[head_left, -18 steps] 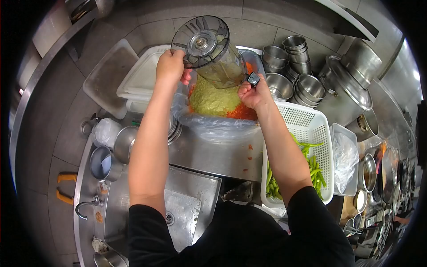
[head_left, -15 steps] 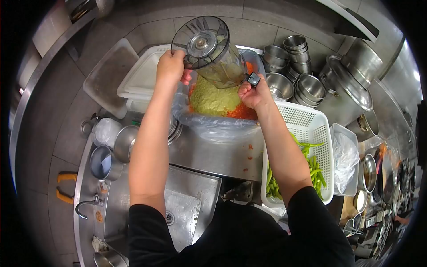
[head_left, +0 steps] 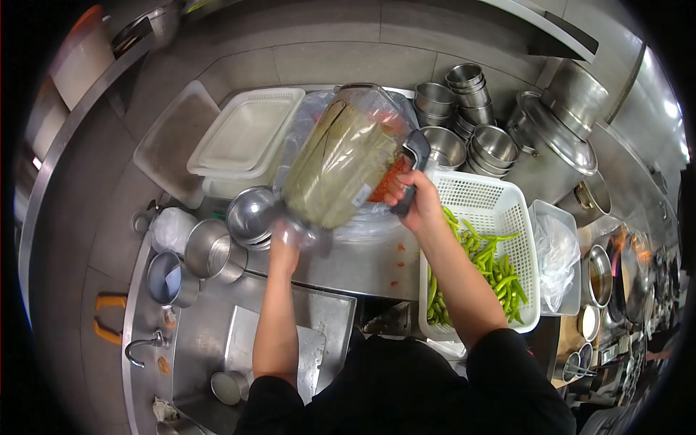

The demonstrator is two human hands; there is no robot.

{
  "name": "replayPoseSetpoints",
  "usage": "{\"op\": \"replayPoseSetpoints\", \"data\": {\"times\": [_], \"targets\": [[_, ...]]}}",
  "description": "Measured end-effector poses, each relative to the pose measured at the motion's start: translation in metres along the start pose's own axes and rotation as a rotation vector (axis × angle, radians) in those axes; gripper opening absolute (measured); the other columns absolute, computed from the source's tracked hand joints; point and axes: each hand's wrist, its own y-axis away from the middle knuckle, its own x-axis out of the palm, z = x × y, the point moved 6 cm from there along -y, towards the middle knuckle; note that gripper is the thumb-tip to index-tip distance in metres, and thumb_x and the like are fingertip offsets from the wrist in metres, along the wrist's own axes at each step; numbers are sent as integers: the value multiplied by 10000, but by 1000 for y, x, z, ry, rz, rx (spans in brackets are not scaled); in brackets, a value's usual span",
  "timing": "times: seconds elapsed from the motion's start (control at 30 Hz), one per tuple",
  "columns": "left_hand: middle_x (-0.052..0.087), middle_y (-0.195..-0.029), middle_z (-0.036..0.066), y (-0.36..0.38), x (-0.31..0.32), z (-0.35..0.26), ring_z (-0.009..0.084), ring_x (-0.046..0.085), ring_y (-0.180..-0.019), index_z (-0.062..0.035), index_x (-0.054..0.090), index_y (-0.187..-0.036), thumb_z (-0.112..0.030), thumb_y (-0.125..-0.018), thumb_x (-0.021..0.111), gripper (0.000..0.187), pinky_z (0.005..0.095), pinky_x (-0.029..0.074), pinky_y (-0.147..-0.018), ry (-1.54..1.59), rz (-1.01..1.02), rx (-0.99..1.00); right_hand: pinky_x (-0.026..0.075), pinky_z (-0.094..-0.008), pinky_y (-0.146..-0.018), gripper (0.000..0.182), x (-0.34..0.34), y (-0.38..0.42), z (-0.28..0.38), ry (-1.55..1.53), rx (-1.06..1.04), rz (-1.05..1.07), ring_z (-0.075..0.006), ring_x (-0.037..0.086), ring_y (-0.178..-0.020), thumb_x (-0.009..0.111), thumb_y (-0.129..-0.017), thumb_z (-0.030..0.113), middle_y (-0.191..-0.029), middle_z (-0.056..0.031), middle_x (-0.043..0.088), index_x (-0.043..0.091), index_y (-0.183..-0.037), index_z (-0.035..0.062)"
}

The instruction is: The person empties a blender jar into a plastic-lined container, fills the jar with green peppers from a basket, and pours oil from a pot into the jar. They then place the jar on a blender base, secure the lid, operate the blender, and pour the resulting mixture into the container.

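A clear blender jar point(head_left: 341, 163), coated inside with green paste, lies tilted over a plastic-lined tub. Its mouth points to the far side and its base toward me. My right hand point(head_left: 415, 199) is wrapped round its black handle point(head_left: 417, 148). My left hand point(head_left: 286, 235) is at the jar's base, smeared by motion, so its fingers cannot be made out. Red chopped food point(head_left: 388, 181) shows beside the jar, within the clear plastic liner point(head_left: 373, 225). The jar hides most of the tub's contents.
Right of the tub stands a white basket point(head_left: 525, 217) holding green chillies point(head_left: 493, 268). Stacked steel pots point(head_left: 435, 98) are behind it. White trays point(head_left: 246, 134) and steel bowls point(head_left: 250, 214) sit to the left. Nearer me is a sink point(head_left: 330, 326) with a small metal cup point(head_left: 229, 387).
The jar has swung from base-up to lying tilted, its base now toward me. My left hand has come down and nearer with the base; my right hand has shifted slightly nearer, still on the handle.
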Motion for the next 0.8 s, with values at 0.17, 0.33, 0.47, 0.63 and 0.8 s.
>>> {"op": "replayPoseSetpoints", "data": {"times": [0.17,0.33,0.47,0.63,0.8], "targets": [[606,-1215,98,71,-11,-31,172,587,-1016,-21,542,-1295,-59,-917,514,380,272,459,-854,-516,159,26,452,-344,-474,419,4,93,17,466,-242,124,-184,533,-558,550,-707,-28,-728,-78,505,407,-1091,58],[598,-1225,153,149,21,-37,238,580,-1087,-7,505,-1327,-145,-857,677,520,303,457,-891,-562,258,176,421,-240,-798,564,-41,163,-26,811,-269,-27,-84,513,-854,629,-707,-39,-962,3,553,462,-1241,34],[620,-1132,166,181,75,-16,261,603,-994,31,498,-1293,-237,-773,805,660,351,472,-856,-1036,244,536,474,-296,-713,513,-72,175,-60,840,-333,-94,-125,554,-763,718,-703,51,-883,-14,585,482,-1158,36],[604,-1063,163,159,94,24,282,590,-995,44,513,-1208,-234,-815,782,552,388,466,-865,-708,168,232,515,-339,-769,568,-80,181,-48,1336,-151,-107,-215,646,-881,752,-807,153,-957,-143,632,411,-1229,-15],[601,-1062,149,147,95,27,259,592,-947,4,567,-1172,-289,-859,736,461,344,466,-795,-895,143,413,450,-394,-989,606,-67,208,50,1804,-335,113,-356,550,-1153,754,-794,196,-1230,-188,564,479,-1309,34]]}}
